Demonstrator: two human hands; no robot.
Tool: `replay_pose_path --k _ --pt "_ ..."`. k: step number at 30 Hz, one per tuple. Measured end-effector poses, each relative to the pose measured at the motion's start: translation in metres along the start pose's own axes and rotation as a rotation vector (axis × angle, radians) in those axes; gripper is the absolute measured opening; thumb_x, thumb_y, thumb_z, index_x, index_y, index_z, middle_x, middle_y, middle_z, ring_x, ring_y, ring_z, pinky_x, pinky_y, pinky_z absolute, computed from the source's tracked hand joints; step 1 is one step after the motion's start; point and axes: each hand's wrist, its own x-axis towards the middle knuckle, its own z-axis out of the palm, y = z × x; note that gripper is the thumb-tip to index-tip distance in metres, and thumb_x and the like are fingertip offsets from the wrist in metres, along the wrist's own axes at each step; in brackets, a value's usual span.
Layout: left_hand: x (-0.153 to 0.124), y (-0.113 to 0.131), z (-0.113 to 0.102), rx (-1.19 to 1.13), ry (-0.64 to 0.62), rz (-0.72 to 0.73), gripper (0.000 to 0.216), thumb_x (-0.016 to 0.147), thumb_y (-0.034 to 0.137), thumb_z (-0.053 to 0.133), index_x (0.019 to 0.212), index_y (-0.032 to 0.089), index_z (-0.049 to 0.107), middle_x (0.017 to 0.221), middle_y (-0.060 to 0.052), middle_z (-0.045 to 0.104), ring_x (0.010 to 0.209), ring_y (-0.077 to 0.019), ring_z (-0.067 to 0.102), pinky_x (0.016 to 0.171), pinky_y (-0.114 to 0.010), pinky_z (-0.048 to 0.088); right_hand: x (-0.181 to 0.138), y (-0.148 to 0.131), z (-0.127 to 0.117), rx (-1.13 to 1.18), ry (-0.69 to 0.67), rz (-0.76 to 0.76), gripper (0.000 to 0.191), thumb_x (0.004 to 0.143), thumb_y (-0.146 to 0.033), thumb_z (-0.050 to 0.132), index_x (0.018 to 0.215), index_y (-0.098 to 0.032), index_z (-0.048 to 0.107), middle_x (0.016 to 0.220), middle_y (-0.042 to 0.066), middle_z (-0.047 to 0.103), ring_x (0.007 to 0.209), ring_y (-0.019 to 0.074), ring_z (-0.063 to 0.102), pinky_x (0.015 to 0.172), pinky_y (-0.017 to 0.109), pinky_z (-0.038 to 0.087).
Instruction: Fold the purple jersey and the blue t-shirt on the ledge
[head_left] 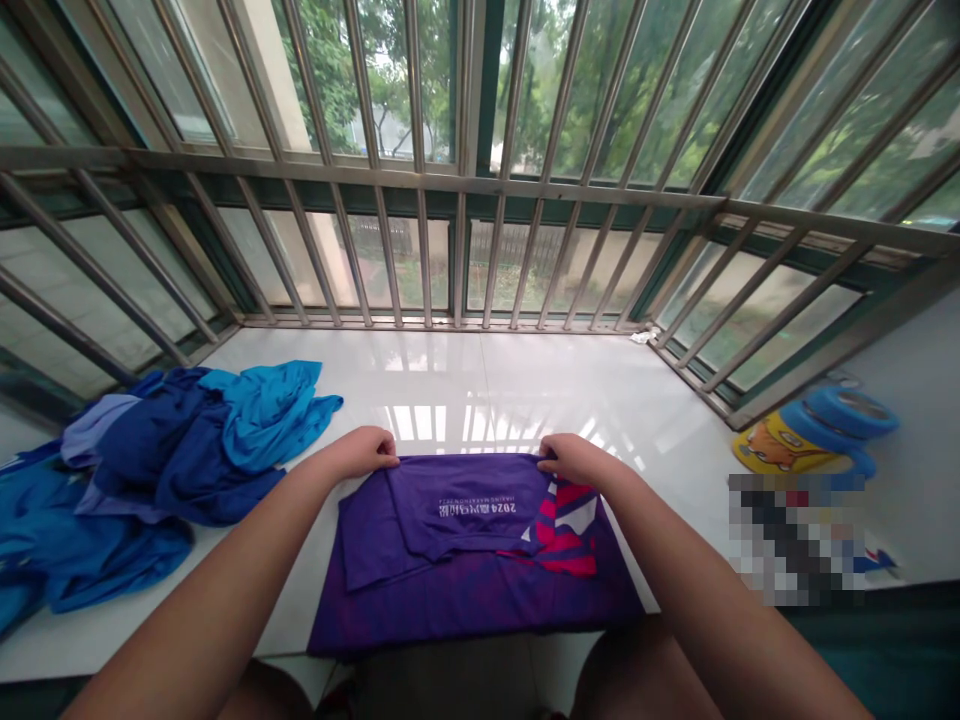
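Note:
A purple T-shirt (480, 600) lies partly folded on the white tiled sill in front of me, its near edge at the sill's front. White printed lettering reads upside down on the folded-over part, and a red and white pattern shows at the right. My left hand (369, 452) pinches the far left corner of the fold between thumb and fingers. At the far right corner, my right hand (568, 460) pinches the fabric the same way. The far edge runs nearly straight between both hands.
A heap of blue and lilac clothes (187, 450) lies to the left. On the right stand a yellow and blue jug-like container (806, 435) and a pixelated item (795, 540). Metal bars (465, 185) line the windows around the white sill (480, 380).

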Motion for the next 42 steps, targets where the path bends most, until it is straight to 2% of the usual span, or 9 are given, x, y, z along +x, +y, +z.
replay_pose_path --k 4,11,15,20,23,28,31,37,42 --pt "0.022 -0.003 -0.021 0.005 -0.047 0.027 0.016 0.081 0.039 0.072 0.077 0.024 0.074 0.080 -0.001 0.078 0.079 -0.0218 0.071 0.071 -0.029 0.047 0.029 0.007 -0.016 0.021 -0.002 -0.007 0.007 0.093 -0.027 0.077 0.089 -0.021 0.077 0.088 0.004 0.079 0.078 0.0184 0.068 0.065 0.025 0.039" --pt "0.049 0.009 -0.066 0.115 0.276 -0.046 0.015 0.090 0.037 0.062 0.085 0.023 0.065 0.095 -0.008 0.078 0.093 -0.0265 0.070 0.079 -0.033 0.048 0.059 0.006 -0.052 0.053 0.266 0.024 0.011 0.099 -0.025 0.072 0.109 -0.022 0.073 0.100 0.004 0.079 0.087 0.0182 0.068 0.071 0.025 0.041" --pt "0.026 0.021 -0.077 0.133 0.411 -0.023 0.016 0.096 0.040 0.057 0.097 0.025 0.064 0.102 -0.008 0.077 0.100 -0.0269 0.069 0.087 -0.035 0.050 0.038 -0.004 -0.071 0.048 0.433 -0.031 0.013 0.100 -0.025 0.069 0.112 -0.022 0.071 0.107 0.006 0.077 0.096 0.0202 0.067 0.081 0.027 0.043" --pt "-0.053 0.013 -0.029 0.016 0.522 0.156 0.025 0.101 0.047 0.050 0.098 0.026 0.064 0.105 -0.007 0.074 0.102 -0.0259 0.070 0.094 -0.037 0.055 -0.040 -0.021 -0.043 -0.038 0.540 -0.221 0.014 0.103 -0.020 0.059 0.107 -0.022 0.073 0.107 0.008 0.074 0.098 0.0215 0.064 0.089 0.031 0.041" --pt "-0.102 0.000 0.034 -0.060 0.490 0.231 0.028 0.102 0.046 0.048 0.095 0.027 0.067 0.117 -0.008 0.075 0.117 -0.0281 0.070 0.108 -0.041 0.054 -0.093 -0.034 0.013 -0.112 0.533 -0.301 0.018 0.105 -0.017 0.056 0.105 -0.024 0.073 0.105 0.007 0.073 0.099 0.0231 0.064 0.094 0.036 0.042" --pt "-0.153 -0.011 0.115 -0.019 0.440 0.074 0.026 0.100 0.040 0.053 0.096 0.034 0.078 0.136 -0.003 0.076 0.123 -0.0325 0.072 0.112 -0.049 0.058 -0.149 -0.046 0.109 -0.101 0.499 -0.290 0.031 0.095 -0.007 0.058 0.112 -0.027 0.074 0.122 0.007 0.075 0.112 0.0264 0.067 0.108 0.044 0.045" --pt "-0.157 -0.001 0.116 0.013 0.582 0.121 0.030 0.104 0.042 0.052 0.111 0.030 0.079 0.140 -0.008 0.075 0.131 -0.0329 0.069 0.118 -0.051 0.054 -0.154 -0.052 0.127 -0.047 0.576 -0.217 0.036 0.098 -0.011 0.055 0.124 -0.027 0.074 0.143 0.010 0.069 0.136 0.0308 0.060 0.121 0.052 0.040" --pt "-0.121 0.042 0.084 0.148 0.733 0.080 0.038 0.106 0.034 0.047 0.131 0.018 0.070 0.148 -0.019 0.067 0.138 -0.0362 0.063 0.121 -0.056 0.049 -0.126 -0.077 0.098 -0.036 0.480 -0.025 0.059 0.101 -0.036 0.068 0.157 -0.022 0.057 0.173 0.015 0.043 0.160 0.0415 0.036 0.128 0.065 0.031" --pt "-0.128 0.038 0.110 0.155 0.810 -0.035 0.040 0.107 0.040 0.048 0.135 0.016 0.064 0.138 -0.020 0.067 0.130 -0.0373 0.064 0.111 -0.053 0.054 -0.130 -0.066 0.089 -0.019 0.439 -0.190 0.061 0.091 -0.033 0.083 0.148 -0.026 0.064 0.151 0.014 0.064 0.140 0.0347 0.058 0.118 0.052 0.046"
